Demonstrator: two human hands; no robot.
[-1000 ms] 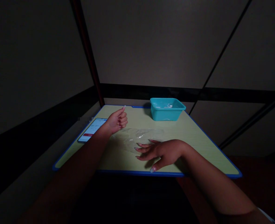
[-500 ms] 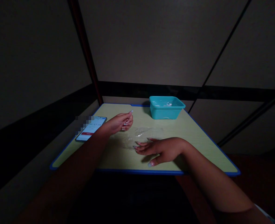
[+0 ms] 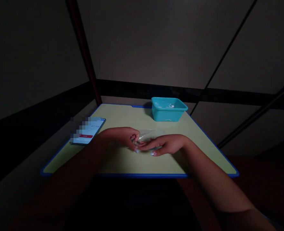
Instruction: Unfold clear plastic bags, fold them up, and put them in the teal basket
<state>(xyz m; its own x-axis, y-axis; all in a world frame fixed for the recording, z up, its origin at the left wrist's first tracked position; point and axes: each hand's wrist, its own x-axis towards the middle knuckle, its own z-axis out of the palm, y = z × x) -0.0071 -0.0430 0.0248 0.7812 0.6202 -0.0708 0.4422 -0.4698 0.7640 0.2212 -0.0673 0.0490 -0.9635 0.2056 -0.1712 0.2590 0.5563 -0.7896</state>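
Note:
A clear plastic bag (image 3: 151,132) lies flat on the table, partly hidden under my hands. My right hand (image 3: 167,144) rests over its near side, palm down, fingers stretched to the left and thumb apart. At the bag's left end is my left hand (image 3: 126,136), its fingers curled in and its thumb pointing toward me. The fingertips of both hands almost meet; I cannot tell whether they touch. What the left fingers hold, if anything, is hidden.
A turquoise plastic basket (image 3: 167,115) with clear, shiny material inside stands at the table's back right. On the left lies a phone (image 3: 90,130) with its screen lit. The pale yellow table (image 3: 142,165) has a blue edge, and dark wall panels stand behind it.
My left hand has come down and toward me, turning over onto the bag's left end beside my right fingertips. The right hand stays over the bag. The whole view has shifted slightly.

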